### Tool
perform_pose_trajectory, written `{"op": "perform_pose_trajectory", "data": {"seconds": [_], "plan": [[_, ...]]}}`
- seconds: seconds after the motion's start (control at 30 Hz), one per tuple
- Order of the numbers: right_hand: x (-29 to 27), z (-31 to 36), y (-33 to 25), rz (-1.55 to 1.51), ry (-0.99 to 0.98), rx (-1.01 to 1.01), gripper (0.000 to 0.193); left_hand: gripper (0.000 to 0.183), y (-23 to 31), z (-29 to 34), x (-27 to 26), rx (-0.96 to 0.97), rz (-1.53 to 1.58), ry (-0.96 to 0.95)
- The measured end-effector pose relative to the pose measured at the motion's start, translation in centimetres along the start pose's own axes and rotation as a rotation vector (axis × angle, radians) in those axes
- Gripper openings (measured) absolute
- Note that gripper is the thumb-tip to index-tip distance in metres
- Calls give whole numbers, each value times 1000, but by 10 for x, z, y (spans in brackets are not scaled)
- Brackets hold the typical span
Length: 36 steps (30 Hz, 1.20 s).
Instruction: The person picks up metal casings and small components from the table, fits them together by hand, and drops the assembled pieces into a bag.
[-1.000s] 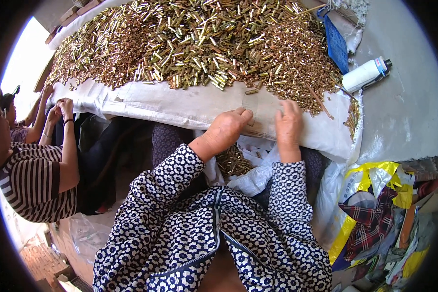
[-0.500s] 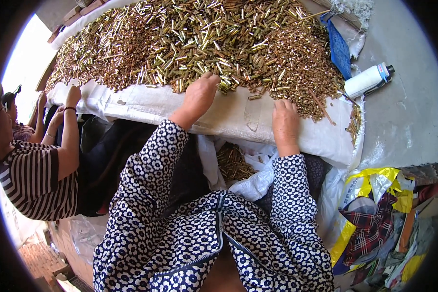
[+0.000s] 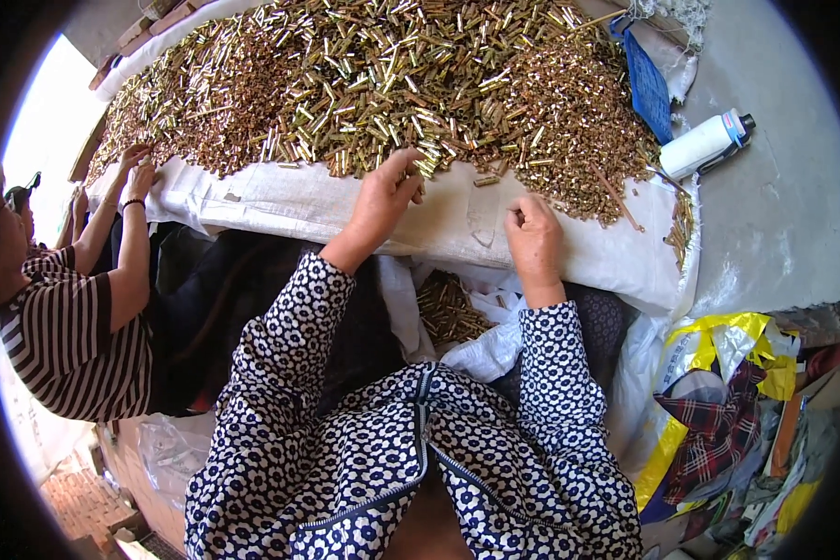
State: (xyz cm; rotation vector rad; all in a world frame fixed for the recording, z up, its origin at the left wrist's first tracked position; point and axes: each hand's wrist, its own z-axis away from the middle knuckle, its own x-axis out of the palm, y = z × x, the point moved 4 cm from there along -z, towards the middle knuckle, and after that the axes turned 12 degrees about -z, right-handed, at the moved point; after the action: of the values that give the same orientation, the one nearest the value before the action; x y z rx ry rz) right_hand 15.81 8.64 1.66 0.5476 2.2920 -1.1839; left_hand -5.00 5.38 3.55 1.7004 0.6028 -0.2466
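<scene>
Many brass-coloured tubes (image 3: pixel 364 75) unbagged on the far surface (image 3: pixel 280 201), fewer in the near white bag (image 3: pixel 485 357); left hand (image 3: pixel 381 196) beside the tubes' near edge, fingers bent, grip unclear; right hand (image 3: pixel 535 245) loosely curled, contents hidden.

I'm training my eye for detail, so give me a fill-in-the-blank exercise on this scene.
1. The left hand and the right hand come out of sleeves patterned with ____.
2. The nearer co-worker's shirt is patterned with ____.
3. In the picture, the white bottle lies to the ____ of the heap of small metal pieces.
4. The flat object just up and left of the bottle is coloured ____.

Missing words: flowers; stripes; right; blue.
</scene>
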Motion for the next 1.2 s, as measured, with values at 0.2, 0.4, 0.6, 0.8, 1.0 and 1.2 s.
{"op": "perform_pose_trajectory", "data": {"seconds": [0.2,0.4,0.6,0.8,1.0,1.2], "plan": [[25,17,-22,-831,-92,313,12,10,-17,26,11,-311,403,-192],[32,27,-38,-1202,-184,517,13,9,-13,38,21,-346,669,-170],[32,30,-39,-1306,-105,511,11,8,-8,43,23,-351,693,-200],[33,31,-39,-1250,-86,452,10,8,-5,45,24,-314,752,-205],[28,27,-36,-902,-26,223,10,9,-9,38,30,-110,440,-165],[18,20,-30,-191,-169,-63,10,13,18,39,49,363,-429,-123]]}}
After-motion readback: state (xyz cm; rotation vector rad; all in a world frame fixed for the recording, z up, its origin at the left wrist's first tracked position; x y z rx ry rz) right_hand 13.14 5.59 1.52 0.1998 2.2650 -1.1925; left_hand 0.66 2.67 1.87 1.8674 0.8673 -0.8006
